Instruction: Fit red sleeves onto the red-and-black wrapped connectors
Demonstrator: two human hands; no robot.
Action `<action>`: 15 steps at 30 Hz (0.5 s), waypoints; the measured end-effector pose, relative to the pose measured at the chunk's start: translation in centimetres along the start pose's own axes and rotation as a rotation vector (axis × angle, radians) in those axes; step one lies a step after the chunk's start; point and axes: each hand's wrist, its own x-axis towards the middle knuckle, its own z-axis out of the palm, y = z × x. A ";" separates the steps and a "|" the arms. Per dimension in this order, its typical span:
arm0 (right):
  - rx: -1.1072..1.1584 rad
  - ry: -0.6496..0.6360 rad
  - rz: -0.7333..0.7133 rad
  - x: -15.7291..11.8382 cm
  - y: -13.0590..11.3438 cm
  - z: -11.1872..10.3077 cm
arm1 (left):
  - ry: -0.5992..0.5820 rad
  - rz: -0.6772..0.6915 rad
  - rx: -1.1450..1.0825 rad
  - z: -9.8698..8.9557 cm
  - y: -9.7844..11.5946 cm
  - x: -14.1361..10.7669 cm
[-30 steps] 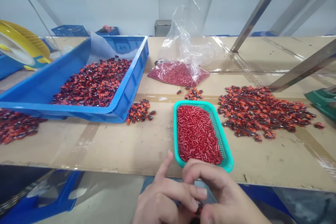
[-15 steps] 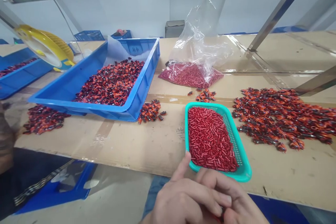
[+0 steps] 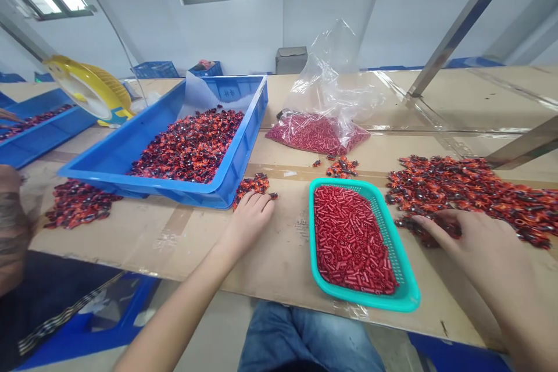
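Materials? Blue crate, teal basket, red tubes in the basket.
The blue crate looks like moulded rigid plastic: satin sheen, ribbed outer walls. The teal basket also seems moulded plastic, with a smooth rim and fine mesh sides. The red tubes are probably glossy plastic, given their even colour and sheen, but they are too small to be sure.
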 end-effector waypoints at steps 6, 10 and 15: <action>0.177 -0.037 -0.322 -1.9 -4.9 0.3 | 0.051 -0.086 -0.208 -0.4 0.4 0.2; 0.220 -0.169 -0.620 -3.0 -9.2 1.3 | 0.140 -0.135 -0.472 -1.2 3.4 -0.8; 0.167 -0.233 -0.645 -2.6 -10.7 1.8 | 0.180 -0.207 -0.796 -2.3 8.2 -3.1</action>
